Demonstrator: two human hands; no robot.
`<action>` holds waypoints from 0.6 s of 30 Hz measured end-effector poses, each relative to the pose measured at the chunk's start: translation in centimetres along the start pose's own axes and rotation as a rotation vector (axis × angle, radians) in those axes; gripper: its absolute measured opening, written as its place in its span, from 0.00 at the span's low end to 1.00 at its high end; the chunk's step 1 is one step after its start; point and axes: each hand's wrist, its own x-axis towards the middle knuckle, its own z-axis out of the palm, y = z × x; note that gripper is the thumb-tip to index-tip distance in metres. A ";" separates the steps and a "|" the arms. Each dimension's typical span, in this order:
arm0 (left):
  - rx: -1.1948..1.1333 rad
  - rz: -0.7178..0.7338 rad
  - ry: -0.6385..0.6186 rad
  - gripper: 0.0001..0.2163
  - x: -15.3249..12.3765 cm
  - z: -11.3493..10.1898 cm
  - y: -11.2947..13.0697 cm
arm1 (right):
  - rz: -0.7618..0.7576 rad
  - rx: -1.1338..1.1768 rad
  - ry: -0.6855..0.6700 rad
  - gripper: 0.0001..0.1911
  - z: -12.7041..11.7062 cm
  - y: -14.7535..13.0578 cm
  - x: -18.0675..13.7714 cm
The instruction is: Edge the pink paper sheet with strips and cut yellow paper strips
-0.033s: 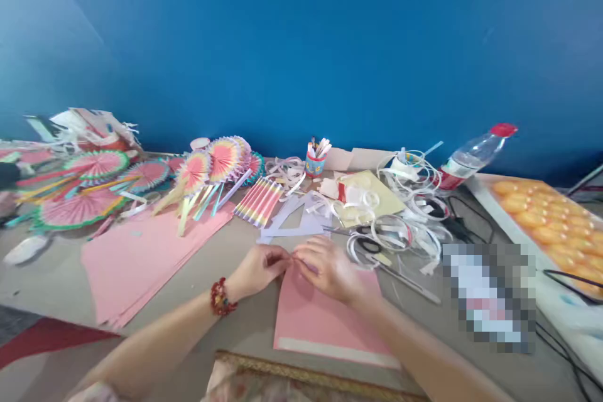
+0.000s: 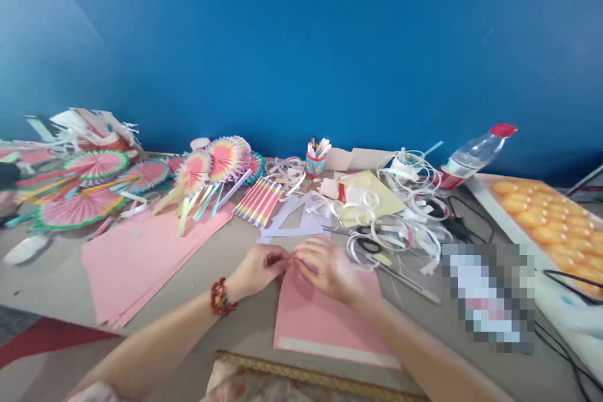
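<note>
A pink paper sheet lies on the grey table in front of me, with a pale strip along its near edge. My left hand, with a red bead bracelet on the wrist, pinches the sheet's far edge. My right hand pinches the same edge right beside it, and the fingertips of both hands meet there. Both hands are closed on the paper.
A stack of pink sheets lies to the left, behind it several coloured paper fans and a folded striped strip. A pen cup, coils of white strips, scissors, a water bottle and an orange tray lie right.
</note>
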 end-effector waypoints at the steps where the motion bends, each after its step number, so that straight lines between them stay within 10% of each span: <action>1: -0.001 0.000 0.002 0.11 0.1 0.0 0.0 | 0.009 0.000 0.004 0.05 -0.1 -0.1 0.0; 18: -0.055 -0.028 0.004 0.09 0.1 -0.1 -0.5 | 0.100 -0.140 0.029 0.07 -0.3 -1.1 0.3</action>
